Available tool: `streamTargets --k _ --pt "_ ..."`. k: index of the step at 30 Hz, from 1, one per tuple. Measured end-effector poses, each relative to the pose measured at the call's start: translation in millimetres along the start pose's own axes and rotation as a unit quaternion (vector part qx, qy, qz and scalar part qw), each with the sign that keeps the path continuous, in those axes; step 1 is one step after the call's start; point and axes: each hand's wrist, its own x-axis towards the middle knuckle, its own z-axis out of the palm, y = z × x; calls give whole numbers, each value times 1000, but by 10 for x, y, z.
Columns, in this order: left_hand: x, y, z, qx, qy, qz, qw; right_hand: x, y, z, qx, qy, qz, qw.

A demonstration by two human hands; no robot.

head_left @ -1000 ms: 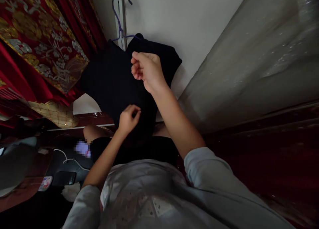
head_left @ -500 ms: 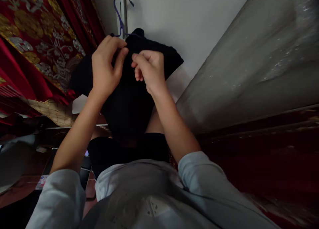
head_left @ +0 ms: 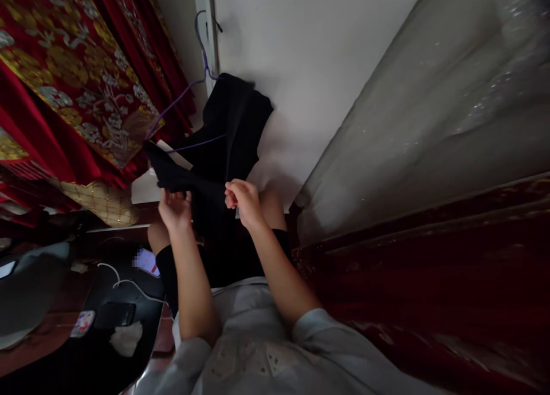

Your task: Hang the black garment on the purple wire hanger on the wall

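A black garment (head_left: 244, 117) hangs partly on a purple hanger (head_left: 178, 101), one side slipped down so the hanger's left arm and lower bar show bare. My right hand (head_left: 244, 201) is closed on the edge of the cloth near its middle. At the garment's lower left part, my left hand (head_left: 175, 210) is palm up with fingers loosely curved and thumb apart. Its fingertips touch or lie just under the cloth edge; the folds partly hide them.
Red curtains with gold and silver embroidery (head_left: 81, 68) hang on the left. A plastic-wrapped panel (head_left: 412, 114) slants along the right. On a black surface at lower left lie a phone (head_left: 147, 262), a white cable (head_left: 129, 281), a black wallet-like item (head_left: 114, 315) and crumpled tissue (head_left: 126, 339).
Both hands have moved down from near the hanger's neck towards my lap. The garment's left side has come down, baring the hanger. My left hand's fingers have loosened from a near pinch.
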Motion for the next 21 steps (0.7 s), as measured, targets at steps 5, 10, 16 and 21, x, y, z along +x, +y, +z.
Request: streamTargets --k 5,10,16,21 --pt "-186 -474 127 59 -45 45 996 48 -10 -350 -30 85 -23 996" --pt "-474 -405 406 145 -123 194 962 14 -41 -352 -54 -20 -77 995" --pt "-736 -328 557 273 -153 311 897 -145 10 -161 -169 -190 -12 967" --pt "-477 -400 144 327 -273 227 876 -26 -328 -133 -294 -203 -6 934"
